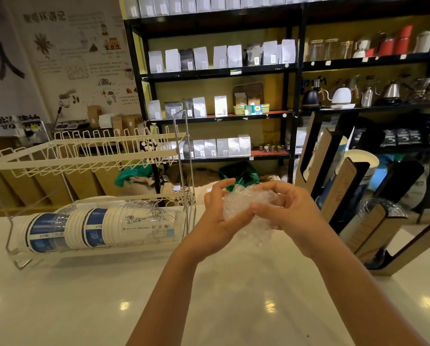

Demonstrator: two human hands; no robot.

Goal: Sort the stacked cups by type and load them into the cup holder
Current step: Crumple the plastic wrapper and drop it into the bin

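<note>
Both hands met above the bench [209, 308], the left hand [217, 221] and the right hand [287, 216] curled in from either side and squeezing a crumpled wad of clear plastic wrap [243, 208] between them, fingers closed on it. The wrap looked like discarded sleeve packaging rather than a cup.

The stacked cups [104, 228] lay well off to the left of the hands, on their side in the bottom tier of a white wire rack [84, 156], long axis running left to right along the bench. White paper cups with blue bands filled the far end; clear cups with a line drawing faced the hands. The left hand was the nearer one to that open end.

The cup holder [351, 193], a row of slanted wooden and black channels, stood just to the right of the hands, nearest the right hand. Some channels already showed cups, one white rim [363, 158] and a clear stack [381, 206] lower down.

The wrap probably had to be put aside first, since both hands were occupied. The rack's upright wire frame [184, 171] stood between the hands and the cups, so a draw-out would likely go sideways through the open end.
</note>
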